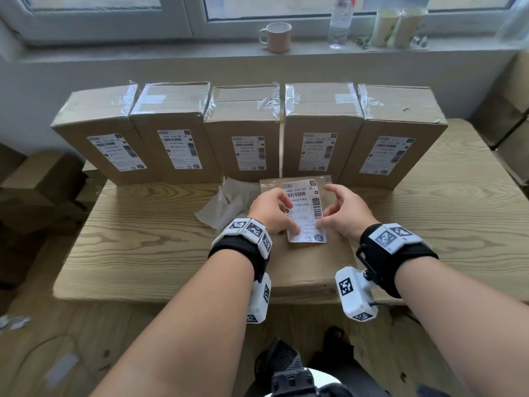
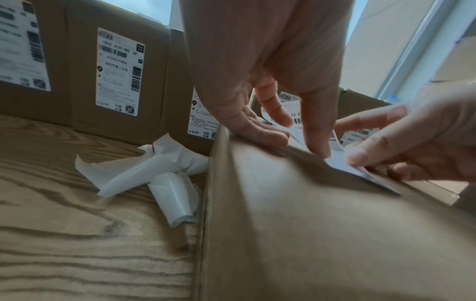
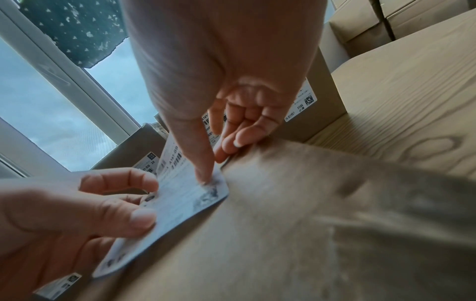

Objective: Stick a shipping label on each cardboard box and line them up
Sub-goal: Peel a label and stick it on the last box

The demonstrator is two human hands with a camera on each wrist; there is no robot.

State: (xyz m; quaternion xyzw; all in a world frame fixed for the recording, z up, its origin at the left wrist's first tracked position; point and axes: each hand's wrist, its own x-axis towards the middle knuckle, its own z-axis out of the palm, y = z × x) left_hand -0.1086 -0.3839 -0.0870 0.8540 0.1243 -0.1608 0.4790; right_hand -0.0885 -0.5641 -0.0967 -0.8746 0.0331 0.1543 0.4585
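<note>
On the table (image 1: 429, 224), near edge: one box (image 1: 317, 262) lying flat, a label (image 1: 305, 213) being laid on its upper face. Left hand (image 1: 270, 212) on the label's left side — thumb pressing the lower left part, other fingers loosely bent with tips on the paper, nothing pinched. Right hand (image 1: 343, 210) on the right edge; the right wrist view shows its thumb tip pushing the lower right corner down, the remaining fingers curled loosely, tips at the box surface. Near end of label looks stuck. Far end — seemingly still lifted, arching up off the cardboard in both wrist views, though blur makes this uncertain. Behind, along the far edge: five boxes (image 1: 243, 133) standing upright in a row, close side by side, each with a label on its front face. Crumpled backing sheets (image 1: 223, 207) lie left of the flat box, just in front of the row. Progress, as judged: five boxes labelled and lined up; the sixth about half stuck. Left to do — smooth the label's far end flat, stand this box up, add it to the row. More cardboard boxes (image 1: 509, 110) are stacked off the table at right; whether they belong to the job cannot be told.
</note>
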